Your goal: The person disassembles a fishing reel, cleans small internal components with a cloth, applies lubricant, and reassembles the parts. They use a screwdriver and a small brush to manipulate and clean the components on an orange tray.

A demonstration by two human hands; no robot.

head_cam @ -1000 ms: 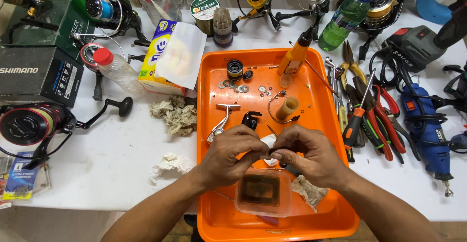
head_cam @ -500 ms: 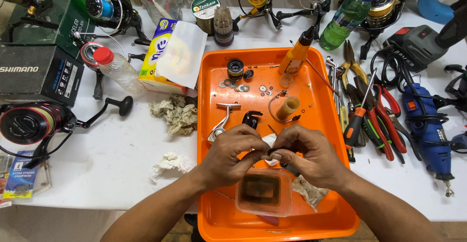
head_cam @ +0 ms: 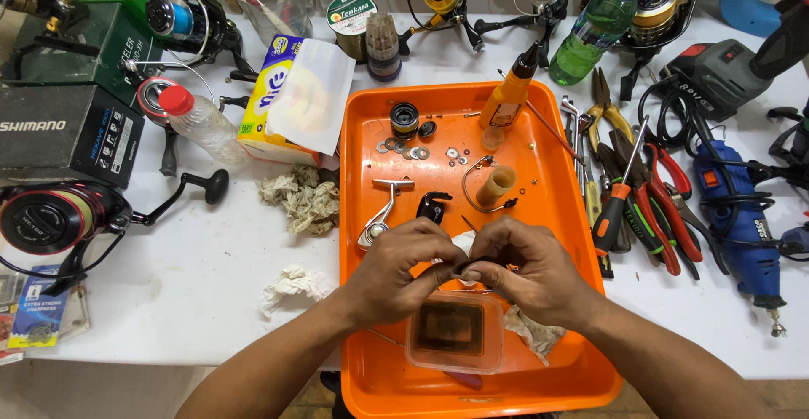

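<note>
Pinching a small dark part between the fingertips of my left hand and right hand, above the orange tray and clear plastic tub

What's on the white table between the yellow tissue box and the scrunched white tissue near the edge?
In the head view, a crumpled beige rag lies between the yellow tissue box and the scrunched white tissue, on the white table.

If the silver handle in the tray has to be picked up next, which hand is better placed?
Probably the left hand. The silver handle lies just beyond its knuckles on the left side of the orange tray. The right hand sits farther off, and would have to cross over. Both pinch a small dark part.
</note>
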